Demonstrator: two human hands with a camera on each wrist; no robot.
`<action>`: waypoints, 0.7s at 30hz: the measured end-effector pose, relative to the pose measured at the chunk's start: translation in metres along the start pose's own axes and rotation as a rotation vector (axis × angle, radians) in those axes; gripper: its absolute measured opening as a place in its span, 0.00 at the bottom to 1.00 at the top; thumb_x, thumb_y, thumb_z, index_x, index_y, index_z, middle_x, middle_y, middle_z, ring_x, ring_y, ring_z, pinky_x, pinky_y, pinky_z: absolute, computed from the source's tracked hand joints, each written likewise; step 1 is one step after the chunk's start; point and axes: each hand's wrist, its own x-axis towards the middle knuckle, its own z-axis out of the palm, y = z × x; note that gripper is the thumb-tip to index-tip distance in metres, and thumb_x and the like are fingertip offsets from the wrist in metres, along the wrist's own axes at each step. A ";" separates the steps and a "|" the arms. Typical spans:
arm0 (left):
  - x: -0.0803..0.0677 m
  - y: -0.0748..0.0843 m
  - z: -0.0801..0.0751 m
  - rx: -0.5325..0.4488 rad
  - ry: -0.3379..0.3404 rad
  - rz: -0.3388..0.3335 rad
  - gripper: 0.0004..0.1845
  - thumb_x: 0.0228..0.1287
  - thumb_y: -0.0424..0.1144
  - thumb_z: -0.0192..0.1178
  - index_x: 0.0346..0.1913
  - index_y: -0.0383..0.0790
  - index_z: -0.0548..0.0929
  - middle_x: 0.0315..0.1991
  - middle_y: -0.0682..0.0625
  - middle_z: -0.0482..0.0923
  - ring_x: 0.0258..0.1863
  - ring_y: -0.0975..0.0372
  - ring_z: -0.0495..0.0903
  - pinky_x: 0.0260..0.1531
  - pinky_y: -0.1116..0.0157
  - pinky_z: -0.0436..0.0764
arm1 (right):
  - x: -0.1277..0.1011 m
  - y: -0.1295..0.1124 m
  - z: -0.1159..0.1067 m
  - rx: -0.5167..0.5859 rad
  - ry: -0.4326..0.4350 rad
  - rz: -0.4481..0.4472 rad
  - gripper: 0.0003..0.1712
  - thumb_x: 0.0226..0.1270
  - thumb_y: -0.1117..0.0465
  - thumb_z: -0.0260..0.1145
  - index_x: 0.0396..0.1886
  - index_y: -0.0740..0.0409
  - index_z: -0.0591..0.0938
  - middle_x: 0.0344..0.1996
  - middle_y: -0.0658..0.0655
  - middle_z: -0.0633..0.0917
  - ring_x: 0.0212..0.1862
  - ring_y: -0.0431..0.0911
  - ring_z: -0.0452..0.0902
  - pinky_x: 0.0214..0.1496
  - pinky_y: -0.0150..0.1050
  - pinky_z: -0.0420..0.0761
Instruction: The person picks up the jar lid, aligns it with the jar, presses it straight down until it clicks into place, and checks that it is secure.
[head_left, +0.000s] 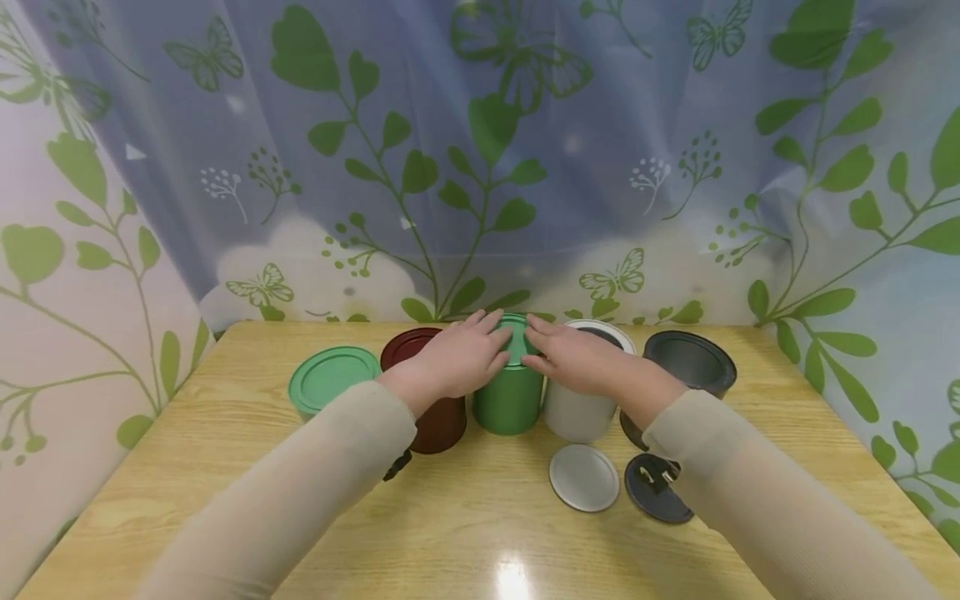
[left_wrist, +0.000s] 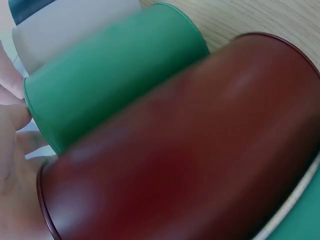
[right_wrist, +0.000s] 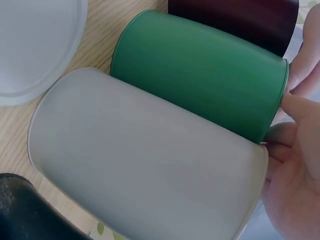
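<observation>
1. The green tin stands mid-row on the table, between the maroon tin and the grey tin; its lid looks seated, judging by the flat top; the grey lid and the black lid lie loose.
2. Left hand and right hand meet over it — fingers nearly straight, pressing its top, gripping nothing.

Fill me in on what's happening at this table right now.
A person has both hands on the lid of the green tin in the middle of a row of tins: left hand and right hand press flat on top. A dark red tin and a white tin flank it. A green lid, a white lid and a black lid lie loose on the wooden table.
</observation>
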 end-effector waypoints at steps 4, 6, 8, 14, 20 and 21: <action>0.007 0.005 -0.001 -0.015 -0.025 -0.006 0.29 0.75 0.51 0.35 0.73 0.44 0.50 0.74 0.48 0.43 0.72 0.54 0.42 0.66 0.52 0.51 | -0.004 -0.006 0.003 -0.037 0.066 -0.018 0.35 0.73 0.50 0.51 0.70 0.67 0.56 0.71 0.65 0.52 0.69 0.58 0.53 0.64 0.51 0.63; 0.009 0.007 -0.001 -0.024 -0.046 -0.011 0.29 0.75 0.51 0.34 0.74 0.45 0.49 0.74 0.49 0.42 0.72 0.55 0.41 0.67 0.52 0.50 | -0.008 -0.010 0.007 -0.089 0.110 -0.037 0.34 0.72 0.51 0.53 0.69 0.66 0.59 0.70 0.64 0.56 0.67 0.59 0.58 0.62 0.51 0.66; 0.010 0.007 -0.001 -0.022 -0.064 -0.018 0.29 0.75 0.52 0.33 0.74 0.46 0.49 0.74 0.50 0.41 0.72 0.56 0.41 0.67 0.53 0.50 | -0.011 -0.014 0.011 -0.144 0.158 -0.054 0.32 0.71 0.52 0.55 0.68 0.65 0.63 0.69 0.63 0.60 0.64 0.60 0.63 0.59 0.51 0.69; 0.012 0.006 -0.001 -0.019 -0.077 -0.019 0.29 0.75 0.53 0.32 0.74 0.47 0.51 0.74 0.51 0.41 0.72 0.56 0.42 0.67 0.52 0.50 | -0.018 -0.020 0.021 -0.205 0.264 -0.079 0.27 0.69 0.55 0.58 0.63 0.64 0.71 0.64 0.62 0.68 0.58 0.61 0.71 0.54 0.52 0.74; 0.014 0.005 -0.001 -0.054 -0.087 -0.023 0.29 0.74 0.54 0.33 0.74 0.48 0.51 0.74 0.51 0.42 0.72 0.57 0.43 0.67 0.52 0.51 | -0.020 -0.018 0.023 -0.199 0.282 -0.088 0.27 0.68 0.56 0.60 0.62 0.64 0.72 0.64 0.62 0.69 0.57 0.60 0.71 0.53 0.51 0.75; 0.015 0.005 -0.001 -0.062 -0.089 -0.027 0.29 0.74 0.54 0.33 0.74 0.48 0.51 0.74 0.52 0.42 0.72 0.57 0.43 0.67 0.53 0.51 | -0.020 -0.018 0.023 -0.197 0.286 -0.090 0.26 0.68 0.56 0.60 0.62 0.64 0.72 0.64 0.62 0.69 0.57 0.61 0.71 0.53 0.51 0.75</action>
